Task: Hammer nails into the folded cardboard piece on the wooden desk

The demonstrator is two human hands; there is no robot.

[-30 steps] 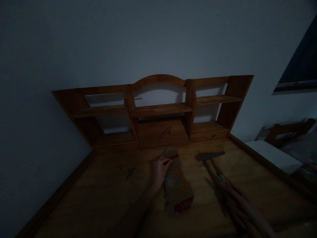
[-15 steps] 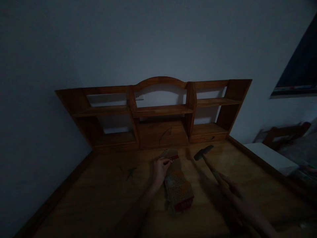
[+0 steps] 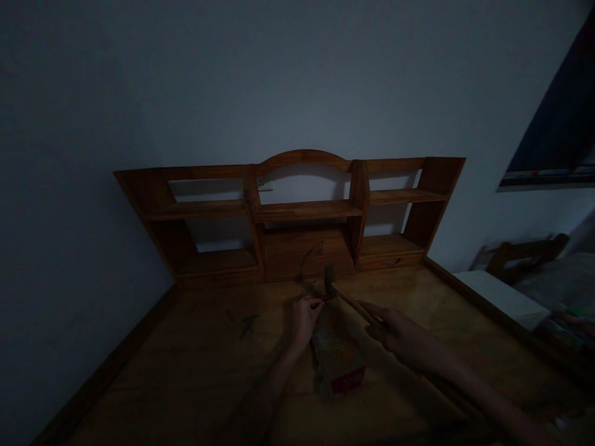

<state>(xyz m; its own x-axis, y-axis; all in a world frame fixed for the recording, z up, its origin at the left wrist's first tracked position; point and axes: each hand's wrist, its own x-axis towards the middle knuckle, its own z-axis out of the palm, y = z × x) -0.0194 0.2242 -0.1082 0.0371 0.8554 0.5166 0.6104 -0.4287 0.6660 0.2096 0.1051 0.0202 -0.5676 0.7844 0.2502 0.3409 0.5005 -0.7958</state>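
A brown block with a speckled, orange-tinged face and a red end (image 3: 341, 359) lies lengthwise on the wooden desktop. At its far end my left hand (image 3: 304, 316) is closed, thumb and forefinger pinched on something too small and dark to make out. My right hand (image 3: 388, 328) is wrapped round the wooden handle of a hammer (image 3: 351, 300). The hammer's dark head (image 3: 329, 280) is right beside my left fingertips, over the block's far end; whether it touches anything there I cannot tell.
Behind the block stands a wooden shelf unit (image 3: 307, 212) against the wall. Small dark items (image 3: 248, 323) lie on the desktop (image 3: 199, 359) to the left. Past the desk's right edge are a white surface (image 3: 499, 296) and a wooden chair (image 3: 530, 251). The room is dim.
My right hand has swung the hammer leftwards, from right of the block to the pinched fingers of my left hand. My left hand stays at the block's far end.
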